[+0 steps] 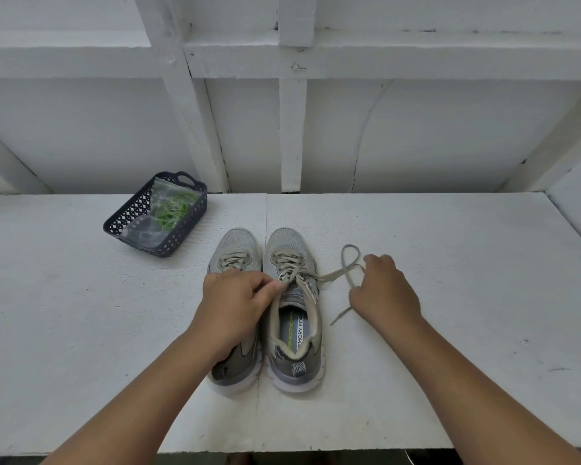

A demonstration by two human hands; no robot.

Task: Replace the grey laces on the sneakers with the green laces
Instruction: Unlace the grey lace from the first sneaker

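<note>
Left hand (239,300) pinches the right sneaker (294,307) at its tongue, steadying it mid-surface. Right hand (384,290) grips the loosened grey lace (336,273), drawing it clear. Green laces (173,209) sit bagged in the basket (188,229), far-left.

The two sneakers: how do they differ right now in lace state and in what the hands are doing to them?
The right sneaker has its grey lace undone, one end pulled out sideways in the right hand; the left sneaker shows its lacing in place. The left sneaker is largely covered by the left hand, which pinches at the right sneaker's tongue; the right sneaker's opening is in plain view. Both are grey, side by side, toes pointing away.
</note>
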